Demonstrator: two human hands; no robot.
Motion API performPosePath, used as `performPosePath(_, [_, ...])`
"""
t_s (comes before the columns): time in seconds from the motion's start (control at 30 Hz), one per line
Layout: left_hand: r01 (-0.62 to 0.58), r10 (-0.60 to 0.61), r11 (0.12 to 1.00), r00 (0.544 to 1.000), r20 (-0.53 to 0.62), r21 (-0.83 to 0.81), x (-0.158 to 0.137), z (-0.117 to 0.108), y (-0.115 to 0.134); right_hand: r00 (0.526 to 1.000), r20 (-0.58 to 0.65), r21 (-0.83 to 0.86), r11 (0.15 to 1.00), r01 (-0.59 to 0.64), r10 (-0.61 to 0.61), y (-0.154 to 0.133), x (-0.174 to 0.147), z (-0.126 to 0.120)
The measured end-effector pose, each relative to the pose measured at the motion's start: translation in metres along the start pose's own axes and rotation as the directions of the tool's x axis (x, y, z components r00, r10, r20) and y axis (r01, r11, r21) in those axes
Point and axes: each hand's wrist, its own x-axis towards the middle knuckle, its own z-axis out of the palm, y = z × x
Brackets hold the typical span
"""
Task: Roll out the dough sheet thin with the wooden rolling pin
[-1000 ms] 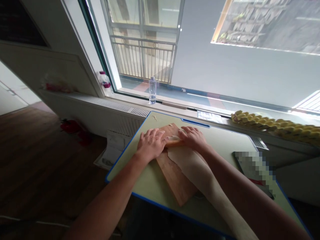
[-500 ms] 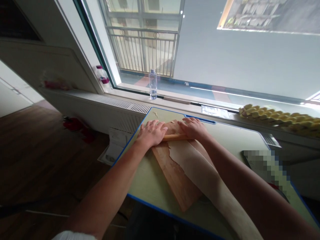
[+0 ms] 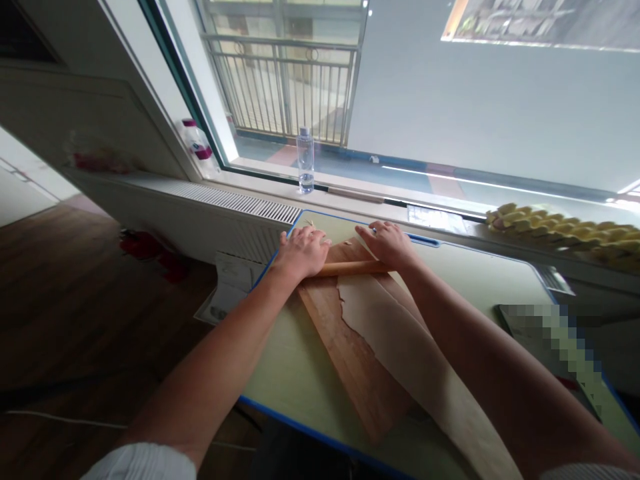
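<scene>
A wooden rolling pin [image 3: 350, 268] lies across a sheet of dough [image 3: 385, 320] on a wooden board [image 3: 345, 360]. My left hand [image 3: 303, 251] rests palm-down over the pin's left end, its fingers stretched forward past it. Over the right end lies my right hand [image 3: 389, 244], fingers also extended and spread, the palm on the pin. Both ends of the pin are hidden under the palms. The dough has a ragged left edge and trails off the board toward me, partly behind my right forearm. Small dough scraps [image 3: 349, 244] sit at the board's far end.
The pale green table [image 3: 480, 280] has a blue edge and stands against a windowsill. A clear bottle [image 3: 305, 163], a second bottle with a purple cap [image 3: 197, 143] and yellow egg trays [image 3: 565, 230] are on the sill. A blurred-out flat object [image 3: 545, 347] lies at right.
Both hands and the rolling pin have moved slightly forward, away from me, along the dough. The camera view has shifted a little.
</scene>
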Motion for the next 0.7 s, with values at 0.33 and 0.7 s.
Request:
performPosePath(0.33, [-0.030, 0.030, 0.999, 1.000, 0.011, 0.024, -0.004, -0.002, 0.001, 1.000, 0.016, -0.014, 1.000, -0.018, 0.019, -0.004, -0.016, -0.008])
performPosePath(0.7, [-0.075, 0.072, 0.995, 0.997, 0.041, 0.068, -0.020, -0.006, 0.006, 0.997, 0.062, -0.117, 0.991, 0.063, -0.056, -0.002, -0.038, -0.013])
